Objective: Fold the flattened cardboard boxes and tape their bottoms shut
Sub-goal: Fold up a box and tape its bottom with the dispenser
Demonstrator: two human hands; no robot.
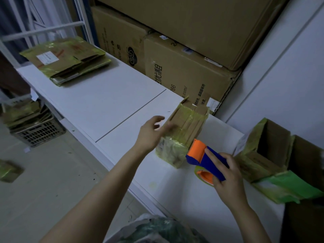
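1. The small folded box (pixel 185 130) stands on the white table (pixel 105 102), taped flaps up.
2. The left hand (pixel 149 134), fingers loosely spread, is at the box's left side; blur hides whether it touches.
3. The right hand (pixel 228 176) grips the tape dispenser (pixel 201 156) just right of the box.

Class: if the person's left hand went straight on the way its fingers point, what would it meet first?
Most likely the small brown cardboard box wrapped in yellow-green tape, right ahead of the left hand. The fingers are blurred, so whether they touch it is unclear.
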